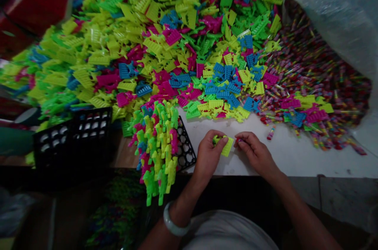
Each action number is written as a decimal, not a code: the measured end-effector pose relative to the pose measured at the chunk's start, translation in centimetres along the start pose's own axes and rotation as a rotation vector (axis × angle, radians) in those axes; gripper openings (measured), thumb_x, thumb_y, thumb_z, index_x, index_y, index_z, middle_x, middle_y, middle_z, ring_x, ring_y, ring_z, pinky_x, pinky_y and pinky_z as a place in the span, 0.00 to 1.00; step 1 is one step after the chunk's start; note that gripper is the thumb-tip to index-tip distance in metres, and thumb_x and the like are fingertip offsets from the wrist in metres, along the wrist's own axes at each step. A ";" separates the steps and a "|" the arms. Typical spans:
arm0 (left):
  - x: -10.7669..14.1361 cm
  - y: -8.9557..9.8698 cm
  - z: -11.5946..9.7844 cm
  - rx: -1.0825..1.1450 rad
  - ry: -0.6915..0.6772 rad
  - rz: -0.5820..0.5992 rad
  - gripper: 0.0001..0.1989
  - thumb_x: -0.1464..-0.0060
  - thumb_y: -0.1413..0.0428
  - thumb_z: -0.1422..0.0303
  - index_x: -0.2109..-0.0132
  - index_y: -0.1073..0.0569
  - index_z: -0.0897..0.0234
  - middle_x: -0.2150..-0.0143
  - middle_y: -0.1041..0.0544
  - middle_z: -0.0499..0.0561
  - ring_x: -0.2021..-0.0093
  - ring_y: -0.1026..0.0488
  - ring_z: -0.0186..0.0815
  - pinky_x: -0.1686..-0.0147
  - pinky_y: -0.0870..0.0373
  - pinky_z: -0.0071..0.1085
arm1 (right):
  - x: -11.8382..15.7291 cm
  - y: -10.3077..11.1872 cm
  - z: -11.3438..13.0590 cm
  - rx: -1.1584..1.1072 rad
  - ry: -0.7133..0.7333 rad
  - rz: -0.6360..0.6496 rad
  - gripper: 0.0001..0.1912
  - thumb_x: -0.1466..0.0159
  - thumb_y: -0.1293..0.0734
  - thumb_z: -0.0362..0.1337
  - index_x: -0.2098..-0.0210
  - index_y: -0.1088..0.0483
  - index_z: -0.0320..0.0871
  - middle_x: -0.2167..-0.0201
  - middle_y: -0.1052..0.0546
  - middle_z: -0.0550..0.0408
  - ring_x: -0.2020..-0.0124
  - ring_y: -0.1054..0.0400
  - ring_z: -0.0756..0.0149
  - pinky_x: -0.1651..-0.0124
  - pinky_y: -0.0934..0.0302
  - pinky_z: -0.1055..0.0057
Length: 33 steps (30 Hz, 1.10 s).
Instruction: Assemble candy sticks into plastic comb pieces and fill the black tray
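Farthest left of the perforated tray (186, 154), a red machine (35, 8) sits at the back, with a green container (16, 141) nearer the worker. Just left of the tray, black racks (72, 136) with rows of round openings lie beside a mound of plastic pieces (112, 49) in yellow, green, pink and blue, which spreads behind the tray and past it to the right. Over the tray's left part stands a packed block of upright figures (159, 139); its exposed right side shows bare holes.

Right of the tray, above the white worktop (283, 157), the worker's left hand (210, 149) pinches a flat yellow piece (227, 146) between thumb and fingers, its ribbed end jutting out. Farther right of the tray, the right hand (252, 149) is closed at the fingertips on a small red item (238, 142), mostly hidden, near the yellow piece; whether they touch cannot be told.

The step in hand appears to be fitting the two parts together; the next move would call for a steady left grip and careful alignment by the right. Farthest right of the tray, small colorful tubes (313, 73) spill from a clear plastic sack (333, 17).
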<state>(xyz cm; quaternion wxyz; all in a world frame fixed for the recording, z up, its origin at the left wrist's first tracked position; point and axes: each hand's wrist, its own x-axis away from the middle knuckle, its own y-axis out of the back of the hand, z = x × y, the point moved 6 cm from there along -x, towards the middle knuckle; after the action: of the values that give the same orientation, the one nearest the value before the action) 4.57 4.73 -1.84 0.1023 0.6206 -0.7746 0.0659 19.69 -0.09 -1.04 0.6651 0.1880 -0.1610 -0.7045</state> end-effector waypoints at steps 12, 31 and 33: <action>0.4 -0.3 -0.4 -0.021 -0.054 -0.005 0.04 0.49 0.45 0.66 0.67 0.30 0.61 0.70 0.30 0.45 0.68 0.35 0.32 0.65 0.38 0.26 | -0.3 -0.8 0.4 0.082 0.154 0.009 0.13 0.31 0.44 0.39 0.54 0.30 0.45 0.65 0.24 0.52 0.66 0.29 0.65 0.63 0.33 0.69; 0.4 -1.0 1.0 0.016 0.075 -0.112 0.04 0.51 0.44 0.67 0.67 0.32 0.62 0.71 0.31 0.44 0.70 0.34 0.30 0.68 0.36 0.26 | 0.2 -3.0 1.9 0.843 0.333 0.104 0.37 0.37 0.39 0.51 0.40 0.45 0.26 0.65 0.22 0.40 0.71 0.27 0.52 0.74 0.37 0.65; 0.5 -0.8 1.1 -0.018 0.081 -0.140 0.04 0.50 0.45 0.67 0.66 0.32 0.63 0.71 0.30 0.45 0.69 0.33 0.31 0.67 0.35 0.27 | 0.4 -3.7 1.7 0.828 0.350 0.144 0.33 0.35 0.40 0.46 0.40 0.45 0.27 0.69 0.22 0.44 0.73 0.27 0.54 0.75 0.38 0.67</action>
<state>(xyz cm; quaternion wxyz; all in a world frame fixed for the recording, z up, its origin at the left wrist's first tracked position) 5.22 3.87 -2.83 0.1435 0.6690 -0.7253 0.0765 15.61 -0.28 -1.39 0.5985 0.5427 -0.3271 -0.4902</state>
